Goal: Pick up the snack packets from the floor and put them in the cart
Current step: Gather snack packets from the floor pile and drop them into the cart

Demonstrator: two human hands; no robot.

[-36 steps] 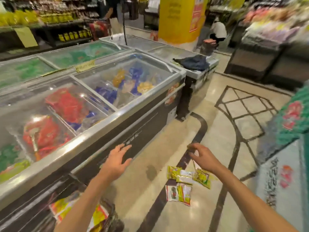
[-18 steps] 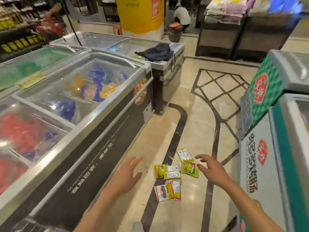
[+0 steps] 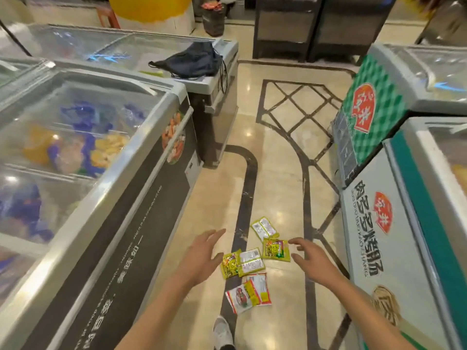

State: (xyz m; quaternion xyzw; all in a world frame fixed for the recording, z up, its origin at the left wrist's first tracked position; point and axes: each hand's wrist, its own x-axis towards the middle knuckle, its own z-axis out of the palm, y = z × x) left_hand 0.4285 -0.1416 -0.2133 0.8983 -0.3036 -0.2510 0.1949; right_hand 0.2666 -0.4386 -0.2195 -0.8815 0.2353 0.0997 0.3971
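We see both hands over the snack packets (image 3: pixel 252 263), which lie in a loose cluster on the floor (image 3: pixel 278 160) btwn the freezers. Left hand (image 3: pixel 202 256) hovers just left of the pile, fingers spread, holding nothing. Right hand (image 3: pixel 312 258) hovers w/ fingers released, tips near the yellow-green packet (image 3: pixel 276 250). Red-white packets (image 3: pixel 249 293) lie nearest us, by a white shoe (image 3: pixel 222 333).

Both hands (image 3: pixel 202 256) (image 3: pixel 312 258) open, outstretched

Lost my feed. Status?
Left hand and right hand open, empty. Snack packets on floor between them. Nothing blocking. Cart not in view.
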